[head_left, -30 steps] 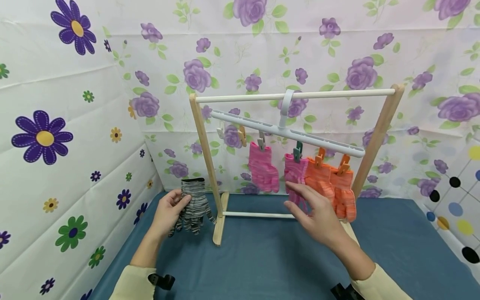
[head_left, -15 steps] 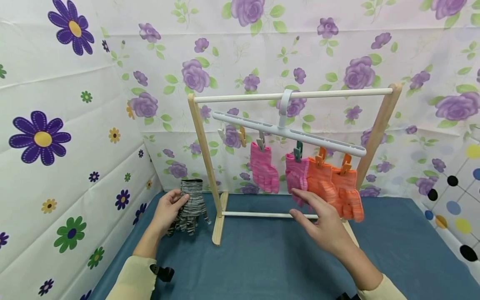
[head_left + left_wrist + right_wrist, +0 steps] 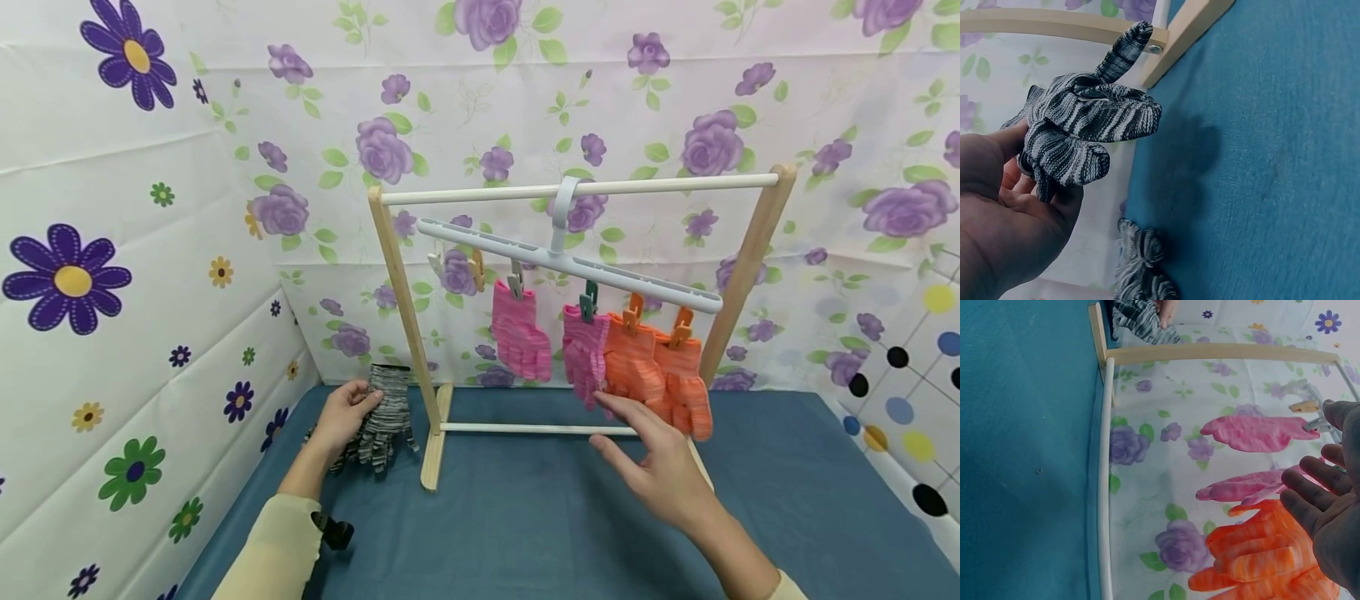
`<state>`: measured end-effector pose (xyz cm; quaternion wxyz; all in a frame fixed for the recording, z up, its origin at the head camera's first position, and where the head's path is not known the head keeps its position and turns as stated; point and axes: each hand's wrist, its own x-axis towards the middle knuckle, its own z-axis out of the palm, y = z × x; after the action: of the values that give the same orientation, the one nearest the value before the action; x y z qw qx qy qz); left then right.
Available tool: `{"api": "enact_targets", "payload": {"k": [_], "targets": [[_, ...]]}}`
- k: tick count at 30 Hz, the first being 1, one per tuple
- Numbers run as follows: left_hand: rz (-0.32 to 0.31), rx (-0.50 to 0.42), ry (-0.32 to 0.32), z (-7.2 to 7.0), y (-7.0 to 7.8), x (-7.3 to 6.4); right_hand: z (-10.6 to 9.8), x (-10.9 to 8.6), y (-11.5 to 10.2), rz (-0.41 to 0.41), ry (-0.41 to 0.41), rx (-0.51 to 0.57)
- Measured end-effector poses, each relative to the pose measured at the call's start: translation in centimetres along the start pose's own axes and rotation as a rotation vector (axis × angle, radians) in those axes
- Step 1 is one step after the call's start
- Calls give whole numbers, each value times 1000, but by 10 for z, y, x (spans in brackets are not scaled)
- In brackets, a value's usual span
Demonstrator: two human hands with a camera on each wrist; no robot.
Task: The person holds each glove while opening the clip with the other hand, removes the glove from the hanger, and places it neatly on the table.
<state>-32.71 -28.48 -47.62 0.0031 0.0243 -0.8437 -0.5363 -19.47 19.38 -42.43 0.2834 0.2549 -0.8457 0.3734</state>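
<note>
My left hand (image 3: pixel 342 419) pinches the cuff side of a black-and-grey striped knit glove (image 3: pixel 386 414) between thumb and fingers, left of the drying rack. In the left wrist view the glove's fingers hang over the blue surface. A second striped glove (image 3: pixel 1142 262) lies below it. My right hand (image 3: pixel 663 462) is held in front of the hanging gloves with fingers extended and nothing gripped. Its fingertips are near a pink glove (image 3: pixel 585 350); contact cannot be told. Another pink glove (image 3: pixel 520 333) and two orange gloves (image 3: pixel 632 358) hang from clips on a white hanger (image 3: pixel 517 247).
The hanger hooks over the top bar (image 3: pixel 465 194) of a wooden rack and tilts down to the right. A white clip (image 3: pixel 437 260) and a yellow clip (image 3: pixel 477 271) dangle at its left with nothing in them. Flowered cloth walls (image 3: pixel 450 100) enclose the blue surface (image 3: pixel 510 517).
My right hand has drawn slightly right and down from the pink glove. The orange gloves swung right, then back. My left hand has shifted a little right with the striped glove.
</note>
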Motion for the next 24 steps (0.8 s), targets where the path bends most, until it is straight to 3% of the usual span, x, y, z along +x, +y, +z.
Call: {"api": "enact_targets", "payload": {"k": [10, 15, 24], "targets": [[-29, 18, -25, 13, -11, 11, -3, -11, 2, 38, -27, -25], [-23, 23, -6, 21, -19, 17, -2, -14, 3, 36, -23, -20], [-31, 187, 19, 30, -21, 22, 1, -23, 7, 21, -40, -11]]}}
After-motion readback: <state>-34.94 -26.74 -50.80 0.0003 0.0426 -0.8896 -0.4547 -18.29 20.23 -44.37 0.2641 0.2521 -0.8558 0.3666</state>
